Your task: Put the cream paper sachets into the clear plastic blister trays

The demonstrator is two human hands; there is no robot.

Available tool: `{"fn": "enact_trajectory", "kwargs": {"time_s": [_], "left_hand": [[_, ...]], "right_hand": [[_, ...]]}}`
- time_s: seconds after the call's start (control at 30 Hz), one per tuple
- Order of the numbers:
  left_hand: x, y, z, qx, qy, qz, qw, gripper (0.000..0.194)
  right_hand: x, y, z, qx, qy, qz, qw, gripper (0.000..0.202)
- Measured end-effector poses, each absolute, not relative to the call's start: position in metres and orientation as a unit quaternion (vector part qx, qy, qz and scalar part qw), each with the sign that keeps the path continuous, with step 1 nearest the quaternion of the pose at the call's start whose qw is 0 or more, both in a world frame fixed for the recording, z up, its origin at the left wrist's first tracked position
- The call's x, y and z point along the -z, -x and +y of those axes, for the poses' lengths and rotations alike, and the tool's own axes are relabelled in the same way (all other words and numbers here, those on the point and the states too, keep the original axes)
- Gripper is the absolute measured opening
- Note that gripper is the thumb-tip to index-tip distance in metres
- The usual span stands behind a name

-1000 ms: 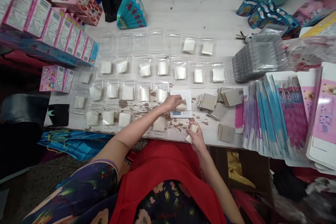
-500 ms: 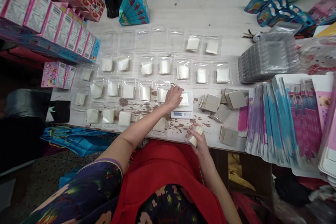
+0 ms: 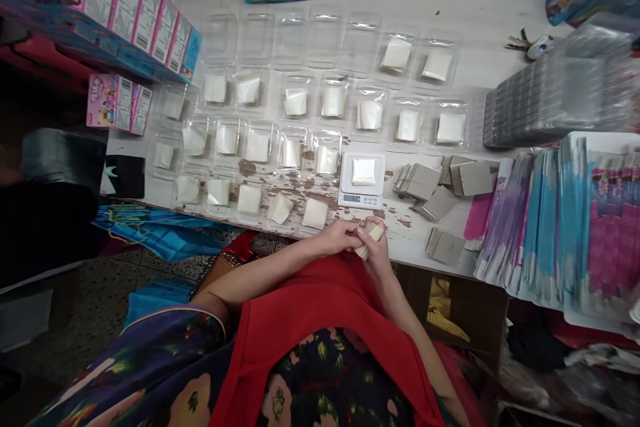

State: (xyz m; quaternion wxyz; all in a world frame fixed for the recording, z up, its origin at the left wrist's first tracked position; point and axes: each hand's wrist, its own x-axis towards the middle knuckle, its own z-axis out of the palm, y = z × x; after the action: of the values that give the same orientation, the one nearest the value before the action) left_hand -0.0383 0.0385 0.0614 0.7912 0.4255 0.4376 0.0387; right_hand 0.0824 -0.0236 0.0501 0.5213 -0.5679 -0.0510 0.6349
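Observation:
My right hand (image 3: 379, 255) is wrapped round a small stack of cream-white squares (image 3: 371, 240) close to the table's front edge. My left hand (image 3: 342, 237) meets it there, its fingers pinched together at the stack's left side; whether one square is between them I cannot make out. Just beyond both hands is a small white digital scale (image 3: 346, 181) with a white square packet (image 3: 363, 172) lying on its pan. To the left and behind, clear plastic trays (image 3: 327, 152) stand in rows, many with a similar white square inside, while several in the back row (image 3: 291, 37) hold nothing.
Grey square pieces (image 3: 424, 180) lie in loose piles right of the scale. Farther right stand nested clear trays (image 3: 555, 97) and upright blue, purple and pink packs (image 3: 545, 213). Pink boxes (image 3: 145, 20) line the left side, and blue bags (image 3: 165, 230) hang below the table edge.
My left hand has drawn back from beside the scale to the stack in my right hand. The packet on the scale is now uncovered. The whole view has shifted.

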Motion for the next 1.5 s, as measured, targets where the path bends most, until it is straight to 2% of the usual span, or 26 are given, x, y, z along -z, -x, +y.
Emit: {"fn": "enact_trajectory", "kwargs": {"time_s": [0.2,0.8,1.07,1.27,1.37,1.43,1.5], "left_hand": [[-0.073,0.046,0.049,-0.008,-0.347,0.436,0.83,0.012],[-0.088,0.039,0.052,-0.008,-0.357,0.447,0.82,0.005],[-0.086,0.051,0.061,-0.067,-0.367,0.486,0.791,0.014],[-0.079,0.051,0.061,-0.09,-0.363,0.457,0.807,0.028],[-0.067,0.048,0.066,-0.066,-0.446,0.466,0.761,0.02],[-0.06,0.046,0.072,-0.057,-0.552,0.494,0.669,0.01],[-0.054,0.044,0.082,-0.065,-0.639,0.534,0.55,0.008]], "right_hand": [[-0.059,-0.079,-0.019,-0.658,0.559,-0.085,0.498,0.047],[-0.075,-0.084,-0.019,-0.671,0.527,-0.061,0.518,0.048],[-0.07,-0.094,-0.014,-0.641,0.559,-0.078,0.52,0.044],[-0.062,-0.089,-0.01,-0.588,0.638,-0.213,0.449,0.036],[-0.059,-0.086,-0.009,-0.558,0.667,-0.247,0.428,0.035],[-0.057,-0.085,-0.008,-0.545,0.677,-0.241,0.432,0.035],[-0.055,-0.086,-0.008,-0.555,0.672,-0.201,0.447,0.038]]}}
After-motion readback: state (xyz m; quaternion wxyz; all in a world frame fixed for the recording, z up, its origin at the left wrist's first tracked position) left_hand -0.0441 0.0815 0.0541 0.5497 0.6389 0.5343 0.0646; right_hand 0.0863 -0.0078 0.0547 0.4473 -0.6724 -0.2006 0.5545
